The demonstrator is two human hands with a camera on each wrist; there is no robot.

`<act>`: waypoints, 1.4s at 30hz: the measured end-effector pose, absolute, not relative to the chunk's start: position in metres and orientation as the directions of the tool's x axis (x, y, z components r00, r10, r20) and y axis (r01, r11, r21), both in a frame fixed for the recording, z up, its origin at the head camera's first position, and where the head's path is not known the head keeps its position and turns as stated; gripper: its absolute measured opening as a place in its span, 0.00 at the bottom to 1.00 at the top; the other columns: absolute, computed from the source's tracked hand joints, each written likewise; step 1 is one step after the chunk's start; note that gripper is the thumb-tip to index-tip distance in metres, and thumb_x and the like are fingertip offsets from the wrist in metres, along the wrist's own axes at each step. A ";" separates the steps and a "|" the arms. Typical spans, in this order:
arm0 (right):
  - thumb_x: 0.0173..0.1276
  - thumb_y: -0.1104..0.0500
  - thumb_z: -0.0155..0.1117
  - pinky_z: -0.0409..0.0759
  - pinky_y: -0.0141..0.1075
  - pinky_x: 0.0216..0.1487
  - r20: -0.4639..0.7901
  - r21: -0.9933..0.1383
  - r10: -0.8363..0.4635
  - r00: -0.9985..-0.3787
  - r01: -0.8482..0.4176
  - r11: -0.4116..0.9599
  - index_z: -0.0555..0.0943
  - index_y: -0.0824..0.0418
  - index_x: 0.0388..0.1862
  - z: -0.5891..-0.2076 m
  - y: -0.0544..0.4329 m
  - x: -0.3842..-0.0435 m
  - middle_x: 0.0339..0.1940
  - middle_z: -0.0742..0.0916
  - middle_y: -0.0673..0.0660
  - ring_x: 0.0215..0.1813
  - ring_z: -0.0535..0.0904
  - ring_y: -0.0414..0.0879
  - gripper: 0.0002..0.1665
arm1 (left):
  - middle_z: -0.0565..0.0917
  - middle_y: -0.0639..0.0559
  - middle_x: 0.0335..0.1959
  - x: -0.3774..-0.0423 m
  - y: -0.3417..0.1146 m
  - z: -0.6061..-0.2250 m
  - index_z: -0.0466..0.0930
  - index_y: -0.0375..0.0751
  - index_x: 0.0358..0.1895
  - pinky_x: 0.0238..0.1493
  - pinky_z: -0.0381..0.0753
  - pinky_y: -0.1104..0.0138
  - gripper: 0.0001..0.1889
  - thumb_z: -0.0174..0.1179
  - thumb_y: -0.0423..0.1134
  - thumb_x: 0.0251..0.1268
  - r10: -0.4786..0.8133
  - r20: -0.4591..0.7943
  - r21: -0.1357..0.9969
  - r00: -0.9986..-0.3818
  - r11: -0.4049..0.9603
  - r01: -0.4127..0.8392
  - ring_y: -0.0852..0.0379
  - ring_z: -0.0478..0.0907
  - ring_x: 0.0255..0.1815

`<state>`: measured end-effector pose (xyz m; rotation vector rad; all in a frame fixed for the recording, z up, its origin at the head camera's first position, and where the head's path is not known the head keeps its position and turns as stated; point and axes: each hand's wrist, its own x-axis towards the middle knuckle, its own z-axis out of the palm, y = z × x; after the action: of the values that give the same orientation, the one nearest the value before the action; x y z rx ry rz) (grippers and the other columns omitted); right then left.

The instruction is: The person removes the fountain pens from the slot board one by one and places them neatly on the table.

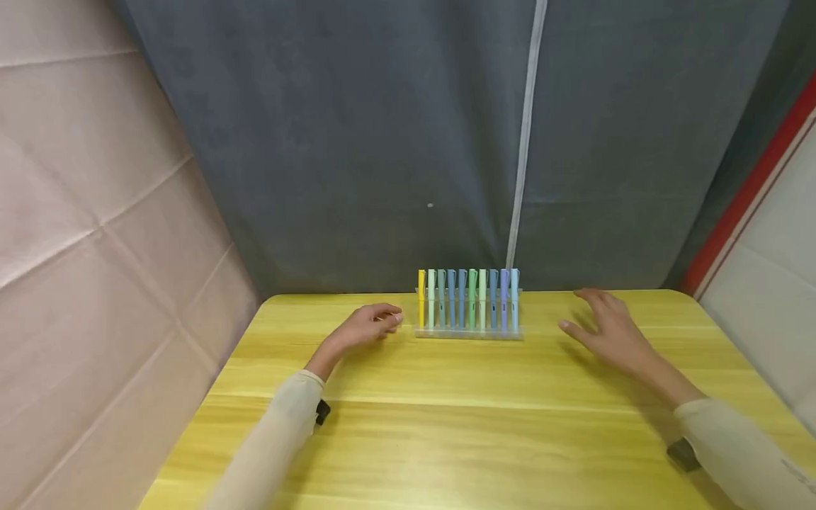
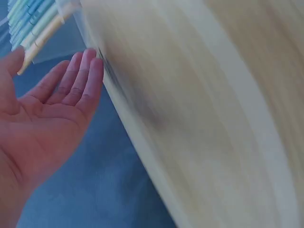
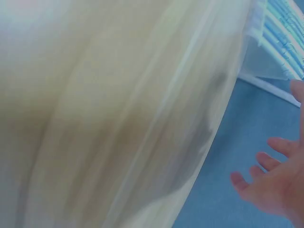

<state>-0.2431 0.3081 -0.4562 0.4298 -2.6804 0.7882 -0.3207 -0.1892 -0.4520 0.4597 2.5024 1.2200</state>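
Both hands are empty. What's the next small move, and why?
I'd probably ease the left hand rightward to the slim yellow pen, leftmost in the clear, plastic-looking rack: that hand is empty and just short of the pen, while the right hand, also empty, sits farther from the rack.

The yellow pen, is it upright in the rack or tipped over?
Upright: in the head view, the yellow pen stands straight in the clear rack, parallel with the other pens.

Cream long sleeves (image 1: 270, 439), black wrist-worn devices (image 1: 323, 412)
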 end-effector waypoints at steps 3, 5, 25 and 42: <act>0.76 0.46 0.68 0.62 0.74 0.67 0.348 -0.502 -0.202 -0.916 -0.364 0.784 0.69 0.72 0.74 -0.455 0.299 -0.243 0.73 0.73 0.77 0.73 0.63 0.79 0.40 | 0.87 0.38 0.60 -0.325 -0.179 -0.461 0.76 0.34 0.72 0.58 0.89 0.57 0.27 0.57 0.50 0.83 0.419 -0.190 0.887 -0.888 0.462 0.028 0.48 0.88 0.56; 0.77 0.47 0.67 0.62 0.74 0.67 0.331 -0.520 -0.201 -0.922 -0.356 0.776 0.70 0.72 0.74 -0.454 0.293 -0.243 0.73 0.73 0.77 0.74 0.63 0.79 0.39 | 0.88 0.37 0.57 -0.327 -0.173 -0.466 0.78 0.32 0.68 0.55 0.90 0.60 0.23 0.59 0.46 0.82 0.410 -0.207 0.916 -0.888 0.400 -0.028 0.51 0.89 0.53; 0.78 0.59 0.66 0.83 0.61 0.60 0.309 -0.671 -0.101 -0.946 -0.291 0.682 0.77 0.74 0.64 -0.461 0.234 -0.259 0.57 0.86 0.72 0.57 0.84 0.67 0.24 | 0.91 0.51 0.32 -0.338 -0.145 -0.473 0.91 0.35 0.47 0.34 0.86 0.72 0.08 0.66 0.35 0.74 0.279 -0.296 0.902 -0.913 0.396 -0.172 0.62 0.85 0.31; 0.75 0.56 0.69 0.79 0.33 0.41 0.281 -0.745 0.140 -0.949 -0.124 0.655 0.82 0.67 0.48 -0.468 0.197 -0.279 0.43 0.90 0.65 0.42 0.85 0.53 0.14 | 0.92 0.51 0.33 -0.338 -0.147 -0.471 0.90 0.35 0.46 0.38 0.89 0.71 0.08 0.68 0.36 0.72 0.249 -0.324 0.910 -0.913 0.345 -0.228 0.62 0.89 0.32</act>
<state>-0.2787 0.1971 -0.4679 -0.0128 -2.5602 1.1874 -0.3382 -0.1468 -0.4709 0.0183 2.2069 1.5917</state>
